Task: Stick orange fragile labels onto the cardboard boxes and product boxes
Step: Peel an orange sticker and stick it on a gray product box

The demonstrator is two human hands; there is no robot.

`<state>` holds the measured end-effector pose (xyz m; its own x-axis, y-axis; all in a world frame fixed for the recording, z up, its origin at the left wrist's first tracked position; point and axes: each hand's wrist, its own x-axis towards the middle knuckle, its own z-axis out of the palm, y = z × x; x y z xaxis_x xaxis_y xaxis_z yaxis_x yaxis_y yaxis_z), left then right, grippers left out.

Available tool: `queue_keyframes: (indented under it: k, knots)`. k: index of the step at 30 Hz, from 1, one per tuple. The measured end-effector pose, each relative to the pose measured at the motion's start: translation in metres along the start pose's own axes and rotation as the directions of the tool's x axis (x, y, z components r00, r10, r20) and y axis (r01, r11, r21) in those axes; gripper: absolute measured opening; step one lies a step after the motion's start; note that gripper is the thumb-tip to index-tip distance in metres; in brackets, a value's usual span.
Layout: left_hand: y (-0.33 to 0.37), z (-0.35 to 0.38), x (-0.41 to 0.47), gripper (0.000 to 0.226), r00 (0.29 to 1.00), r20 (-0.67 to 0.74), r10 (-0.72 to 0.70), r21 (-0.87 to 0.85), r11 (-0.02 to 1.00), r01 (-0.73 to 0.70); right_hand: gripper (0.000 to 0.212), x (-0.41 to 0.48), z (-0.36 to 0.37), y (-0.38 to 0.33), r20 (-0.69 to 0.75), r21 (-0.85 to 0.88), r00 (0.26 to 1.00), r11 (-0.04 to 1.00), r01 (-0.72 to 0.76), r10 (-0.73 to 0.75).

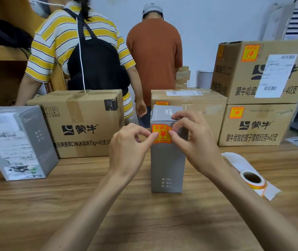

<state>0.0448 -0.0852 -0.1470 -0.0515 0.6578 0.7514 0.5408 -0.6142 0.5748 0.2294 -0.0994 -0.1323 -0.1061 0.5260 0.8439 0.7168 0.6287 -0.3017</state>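
Pinching orange label [161, 134] on grey box [168, 163], left hand [128, 146] and right hand [196, 142] curl.

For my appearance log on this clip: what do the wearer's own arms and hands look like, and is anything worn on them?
The left hand and right hand are bare: no gloves, rings, watch or wristband shows. Both forearms are uncovered to the frame's edge, with no sleeve in view.

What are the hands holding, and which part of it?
The left hand pinches the orange fragile label by its left edge. The right hand grips the grey product box at its top front edge, thumb pressing the label's right edge.
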Motion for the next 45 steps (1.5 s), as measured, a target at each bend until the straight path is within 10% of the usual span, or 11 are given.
queue_keyframes:
  k: [13,18,38,45]
  knots:
    - [0.001,0.002,0.003,0.021,1.000,0.005,-0.016,0.011,1.000,0.016,0.014,0.002,0.004,0.008,-0.015,-0.028,0.998,0.998,0.063,-0.064]
    - [-0.005,-0.008,0.017,0.058,0.973,0.224,0.058,-0.061,0.997,-0.045,0.036,0.003,-0.002,0.008,-0.005,0.051,1.000,0.999,0.011,-0.011]
    - [-0.013,-0.007,0.032,0.018,0.938,0.333,0.099,-0.270,0.963,-0.006,0.020,0.005,0.009,0.027,0.065,0.154,0.997,0.987,-0.040,0.030]
    - [-0.026,0.001,0.020,0.054,0.920,0.345,0.184,-0.160,0.978,-0.136,0.059,-0.002,0.006,0.034,0.157,0.002,0.984,0.996,0.091,-0.090]
